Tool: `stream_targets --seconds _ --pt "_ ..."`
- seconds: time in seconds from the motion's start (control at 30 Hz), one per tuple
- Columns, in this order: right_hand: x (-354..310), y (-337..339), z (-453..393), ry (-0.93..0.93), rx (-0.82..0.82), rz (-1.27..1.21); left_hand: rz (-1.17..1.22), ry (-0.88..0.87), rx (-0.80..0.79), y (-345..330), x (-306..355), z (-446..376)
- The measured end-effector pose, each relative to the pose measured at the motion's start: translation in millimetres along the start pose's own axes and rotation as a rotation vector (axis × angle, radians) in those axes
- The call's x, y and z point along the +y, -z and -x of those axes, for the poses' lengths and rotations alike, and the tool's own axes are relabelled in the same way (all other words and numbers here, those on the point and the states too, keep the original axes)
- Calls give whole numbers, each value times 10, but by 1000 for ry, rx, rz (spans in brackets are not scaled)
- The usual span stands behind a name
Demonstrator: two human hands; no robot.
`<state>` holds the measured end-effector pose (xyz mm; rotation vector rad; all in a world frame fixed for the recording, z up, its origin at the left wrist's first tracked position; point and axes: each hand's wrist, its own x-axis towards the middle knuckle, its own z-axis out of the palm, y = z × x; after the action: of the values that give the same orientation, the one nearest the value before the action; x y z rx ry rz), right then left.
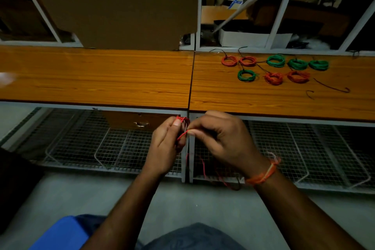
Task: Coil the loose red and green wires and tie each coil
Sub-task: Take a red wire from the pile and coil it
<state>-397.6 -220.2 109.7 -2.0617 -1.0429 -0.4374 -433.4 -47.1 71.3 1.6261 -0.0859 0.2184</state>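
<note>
Both hands, the left hand (165, 144) and right hand (221, 138), pinch red wire (182, 128) near the wooden table (101, 79); tied coils (274, 69) lie far right.

Left hand (165, 144) gripping red wire (182, 123) loops, right hand (221, 138) pinching its strand — finished coils (274, 68) on table (101, 79)

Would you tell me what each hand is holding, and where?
Left hand grips the red coil by its loops; right hand pinches its loose strand.

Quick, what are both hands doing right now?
Left hand: grips the red wire coil.
Right hand: pinches the loose red wire running from that coil.
</note>
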Motion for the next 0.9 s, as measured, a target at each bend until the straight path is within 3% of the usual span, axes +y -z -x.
stream_targets --seconds 0.2,0.3,0.5,0.67,0.7,0.73,0.8,0.83,0.87,0.9 --pt "76 30 -42 -158 46 -120 -34 -42 -148 24 -1 20" --pt "112 37 -19 -239 -7 -155 -101 -53 -183 71 13 28" --pt "141 21 162 -537 -349 -48 -272 11 -247 187 -62 72" --pt "510 61 376 -807 -878 200 -339 55 -293 231 -150 165" --pt "670 36 387 -855 -866 338 -345 56 -293 233 -149 174" --pt "814 -5 368 -885 -731 469 -329 65 -283 225 -137 178" --pt "922 -195 300 -841 -209 503 -226 104 -220 198 -95 172" --pt "901 -332 293 -792 -62 360 -161 117 -176 192 -62 163" --pt "872 -463 326 -761 -139 133 -103 121 -131 208 -36 148" --pt "815 -570 382 -773 -349 -101 -53 122 -103 235 -1 136"
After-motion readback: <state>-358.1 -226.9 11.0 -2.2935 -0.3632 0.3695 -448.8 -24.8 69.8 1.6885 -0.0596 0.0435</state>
